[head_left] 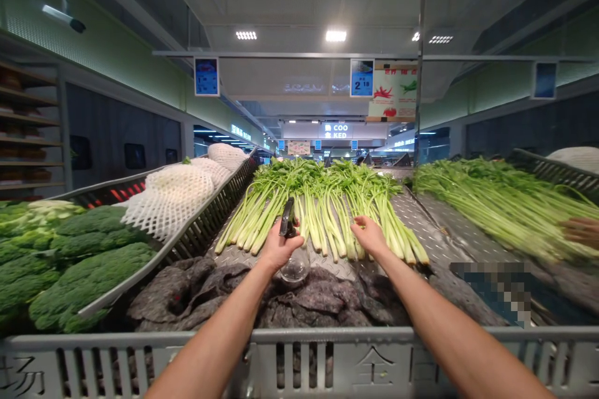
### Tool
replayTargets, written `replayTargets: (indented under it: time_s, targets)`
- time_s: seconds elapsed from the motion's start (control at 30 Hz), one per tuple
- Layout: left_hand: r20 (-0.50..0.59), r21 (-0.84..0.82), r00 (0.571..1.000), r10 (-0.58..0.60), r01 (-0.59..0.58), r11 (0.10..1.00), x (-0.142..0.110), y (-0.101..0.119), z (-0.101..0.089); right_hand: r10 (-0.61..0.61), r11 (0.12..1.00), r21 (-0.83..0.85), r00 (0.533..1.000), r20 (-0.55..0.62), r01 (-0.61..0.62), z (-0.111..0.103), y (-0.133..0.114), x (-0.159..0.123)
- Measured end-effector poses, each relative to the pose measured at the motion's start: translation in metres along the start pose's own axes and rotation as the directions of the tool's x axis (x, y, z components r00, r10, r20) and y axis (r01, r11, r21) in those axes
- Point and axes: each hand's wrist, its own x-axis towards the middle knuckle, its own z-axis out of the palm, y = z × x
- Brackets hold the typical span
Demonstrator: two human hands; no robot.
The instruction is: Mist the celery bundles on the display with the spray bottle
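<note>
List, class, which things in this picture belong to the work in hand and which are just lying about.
In use: left hand holding a spray bottle; right hand at the celery.

Lying about: grey cloth; broccoli; foam-netted produce; farther celery; another person's hand.

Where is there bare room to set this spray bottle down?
Bare tread plate shows right of the celery, toward the next celery pile, and in a strip below the stalks by the right hand. The broccoli is crowded.
</note>
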Motion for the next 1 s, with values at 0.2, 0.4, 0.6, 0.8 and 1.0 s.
replayTargets:
  time_s: [0.2,0.4,0.6,0.8,1.0]
  targets:
    - [0.084,0.067,0.996,0.007,-0.012,0.998,-0.005,0.003,0.007,-0.079,0.990,0.123,0.995,0.064,0.070,0.008,-0.010,-0.009]
    - [0.009,0.096,1.000,0.002,-0.003,0.995,-0.004,0.004,0.008,-0.111,0.984,0.153,0.987,0.112,0.093,0.009,-0.015,-0.013]
    - [-0.050,0.124,0.998,0.024,-0.017,0.992,0.000,-0.006,0.011,-0.370,0.927,0.119,0.921,0.119,0.357,0.022,-0.022,-0.021]
    - [-0.162,0.120,0.986,0.047,-0.028,0.992,0.020,0.003,0.022,-0.471,0.882,0.093,0.863,0.182,0.462,0.035,-0.024,-0.025]
    - [-0.184,0.280,0.979,0.089,-0.035,0.959,0.027,0.011,0.035,-0.492,0.866,0.228,0.837,0.238,0.445,0.025,-0.024,-0.028]
